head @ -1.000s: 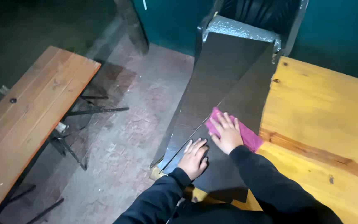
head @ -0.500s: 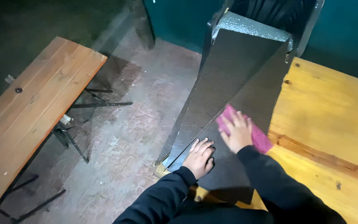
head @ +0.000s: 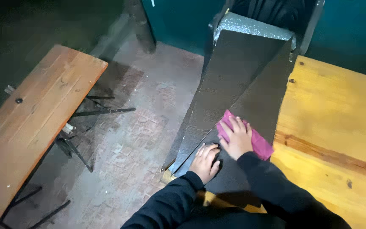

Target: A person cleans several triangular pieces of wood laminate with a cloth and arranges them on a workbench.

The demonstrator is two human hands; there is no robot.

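Observation:
Long dark grey panels (head: pixel 234 80) lie stacked along the left edge of a yellow wooden table (head: pixel 335 127), overhanging its near corner. My right hand (head: pixel 236 138) presses flat on a pink cloth (head: pixel 259 142) lying on the upper panel. My left hand (head: pixel 205 161) rests flat, fingers spread, on the dark panel just beside it, close to the near end. Both arms wear black sleeves.
A brown wooden bench (head: pixel 30 123) on folding metal legs stands to the left. Between it and the table is a worn brick floor (head: pixel 136 144). A teal wall (head: pixel 178 21) and a dark post (head: pixel 140 25) close off the far side.
My right hand and the pink cloth have slid a little down the panel, toward me and my left hand. The left hand stays pressed in the same spot.

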